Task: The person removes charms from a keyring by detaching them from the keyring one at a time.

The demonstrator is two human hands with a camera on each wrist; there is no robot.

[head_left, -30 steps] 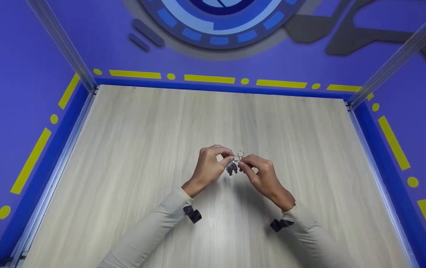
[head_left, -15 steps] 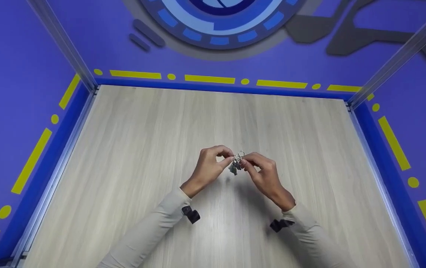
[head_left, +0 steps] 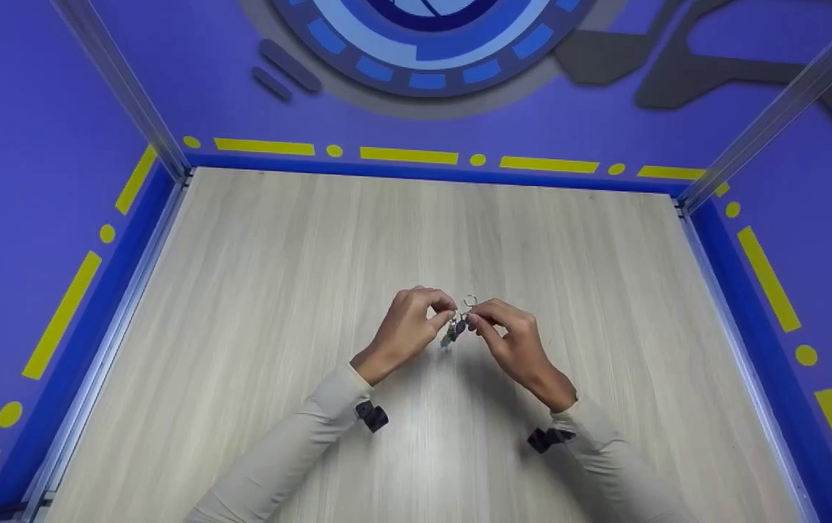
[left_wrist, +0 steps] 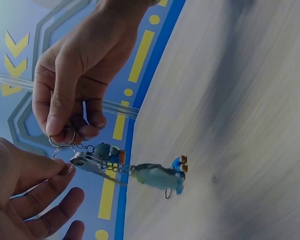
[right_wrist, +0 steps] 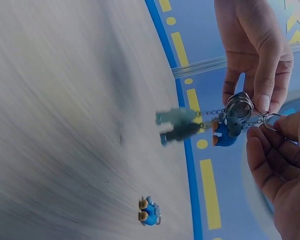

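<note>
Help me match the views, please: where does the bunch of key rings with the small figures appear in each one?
Head: key rings at centre, between both hands.
Left wrist: lower left, figures dangling rightward.
Right wrist: right of centre, figures dangling leftward.
Shared landmark: wooden table.

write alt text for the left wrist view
Two hands hold a bunch of key rings above a pale wooden table: the right hand pinches one ring, the left hand another. Small blue and teal figure charms hang from it on short chains.
</note>
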